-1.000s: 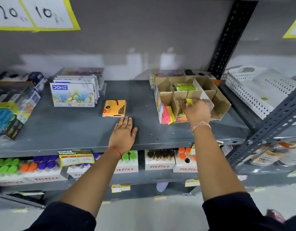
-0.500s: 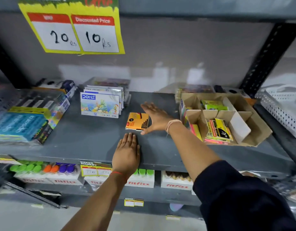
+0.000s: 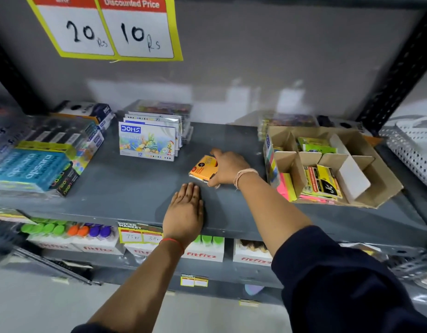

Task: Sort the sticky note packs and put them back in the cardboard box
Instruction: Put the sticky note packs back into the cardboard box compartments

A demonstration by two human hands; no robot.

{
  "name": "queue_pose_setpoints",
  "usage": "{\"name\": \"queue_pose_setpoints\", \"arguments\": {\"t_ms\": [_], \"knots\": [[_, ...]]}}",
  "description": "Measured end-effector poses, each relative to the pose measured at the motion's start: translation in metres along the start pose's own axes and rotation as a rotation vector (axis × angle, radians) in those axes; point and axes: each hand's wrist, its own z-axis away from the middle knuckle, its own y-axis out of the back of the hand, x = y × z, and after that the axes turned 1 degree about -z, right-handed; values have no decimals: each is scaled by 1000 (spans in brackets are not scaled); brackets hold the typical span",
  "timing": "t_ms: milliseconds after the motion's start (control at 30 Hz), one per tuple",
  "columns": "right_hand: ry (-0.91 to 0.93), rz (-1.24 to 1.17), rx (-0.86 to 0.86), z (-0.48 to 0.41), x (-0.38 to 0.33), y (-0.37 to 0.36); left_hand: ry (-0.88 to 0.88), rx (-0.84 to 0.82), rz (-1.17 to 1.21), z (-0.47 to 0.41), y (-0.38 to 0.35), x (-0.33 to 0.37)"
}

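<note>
An orange sticky note pack [image 3: 203, 168] lies on the grey shelf [image 3: 140, 188], tilted up at its right side. My right hand [image 3: 228, 168] grips it from the right, thumb at the near edge and fingers at the far edge. My left hand [image 3: 185, 212] rests flat, palm down, at the shelf's front edge just below the pack. To the right stands the cardboard box [image 3: 375, 188] with dividers. It holds yellow and black packs [image 3: 324, 183], green packs [image 3: 315, 145] and pink and yellow notes [image 3: 285, 186].
DOMS pastel boxes [image 3: 147, 144] stand behind the pack at the left. Wrapped pen boxes [image 3: 39, 162] fill the shelf's left end. A white perforated basket [image 3: 409, 145] sits at the right. Fitfizz bottles [image 3: 200, 248] line the shelf below. A price sign [image 3: 111, 30] hangs above.
My right hand left the cardboard box, reached left across the shelf and closed on the orange pack, lifting one side. My left hand stayed flat on the shelf edge.
</note>
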Motion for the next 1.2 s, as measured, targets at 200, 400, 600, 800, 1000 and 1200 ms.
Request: {"name": "queue_pose_setpoints", "arguments": {"t_ms": [200, 400, 600, 800, 1000, 1200], "knots": [[-154, -459, 82, 41, 5, 18, 4, -30, 4, 3, 7, 6], [-243, -829, 484, 99, 25, 85, 21, -82, 13, -7, 8, 37], [-681, -521, 640, 162, 87, 92, -72, -120, -9, -14, -7, 65], [-818, -354, 592, 150, 97, 59, -78, -128, -4, -15, -9, 61], [-771, -398, 465, 148, 114, 57, -74, -109, -27, -16, -13, 60], [-705, -686, 609, 177, 137, 37, -76, -99, -31, -15, -15, 59]]}}
